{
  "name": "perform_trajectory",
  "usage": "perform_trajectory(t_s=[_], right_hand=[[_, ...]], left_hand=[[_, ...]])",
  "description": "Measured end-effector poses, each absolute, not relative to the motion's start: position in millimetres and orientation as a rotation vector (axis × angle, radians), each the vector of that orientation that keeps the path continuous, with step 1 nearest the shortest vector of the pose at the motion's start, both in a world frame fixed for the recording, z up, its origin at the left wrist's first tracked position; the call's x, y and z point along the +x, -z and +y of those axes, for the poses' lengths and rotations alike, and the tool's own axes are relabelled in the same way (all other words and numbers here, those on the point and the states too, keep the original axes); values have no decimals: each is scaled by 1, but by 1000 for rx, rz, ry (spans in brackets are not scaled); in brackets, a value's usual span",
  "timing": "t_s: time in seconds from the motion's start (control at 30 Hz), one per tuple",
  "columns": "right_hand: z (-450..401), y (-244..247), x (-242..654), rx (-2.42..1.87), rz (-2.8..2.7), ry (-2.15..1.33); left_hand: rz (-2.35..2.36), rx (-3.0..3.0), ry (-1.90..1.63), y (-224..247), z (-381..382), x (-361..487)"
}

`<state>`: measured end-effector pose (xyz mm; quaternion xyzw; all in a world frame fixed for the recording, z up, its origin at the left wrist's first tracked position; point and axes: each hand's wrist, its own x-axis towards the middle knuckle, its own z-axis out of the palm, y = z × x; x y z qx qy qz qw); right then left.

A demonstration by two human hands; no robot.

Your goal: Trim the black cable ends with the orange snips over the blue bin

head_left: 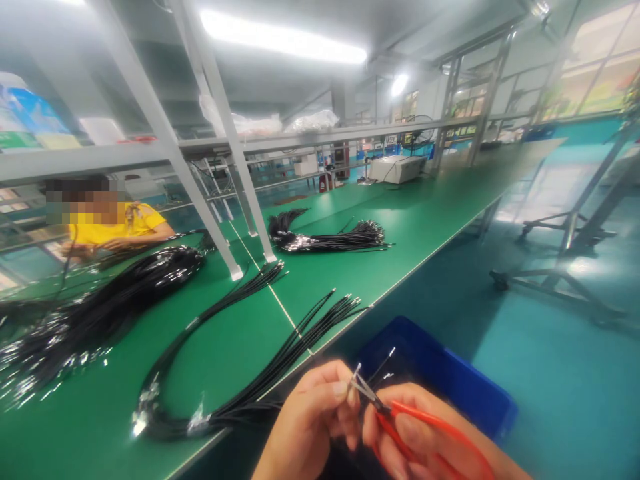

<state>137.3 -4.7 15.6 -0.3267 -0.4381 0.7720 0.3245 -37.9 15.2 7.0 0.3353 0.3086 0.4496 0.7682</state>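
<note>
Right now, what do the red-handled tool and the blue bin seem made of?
Red-handled tool: handles look like smooth plastic, judging by their even, bright colour; front end looks like metal, grey with a sheen. Blue bin: probably moulded plastic, uniformly coloured and fairly matte, though blur leaves that open.

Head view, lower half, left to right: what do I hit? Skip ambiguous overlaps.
Large black cable pile → left hand → right hand holding red-handled scissors → wheeled metal stand.

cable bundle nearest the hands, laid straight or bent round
Bent round: the cable bundle curves in a U, both ends pointing roughly the same way.
</note>
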Motion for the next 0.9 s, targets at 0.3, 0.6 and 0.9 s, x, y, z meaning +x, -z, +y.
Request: perform_trajectory(t_s=[0.3,0.6,0.9], right_hand=[[1,-18,132,-1026,-1283,-2012],[10,2,137,-845,-1371,-1871],[8,-5,139,-658,-1354,-1925]], left_hand=[[679,724,-1001,-6,15,-40],[783,864,-1084,-4,15,-35],[823,889,-1136,-6,15,-31]])
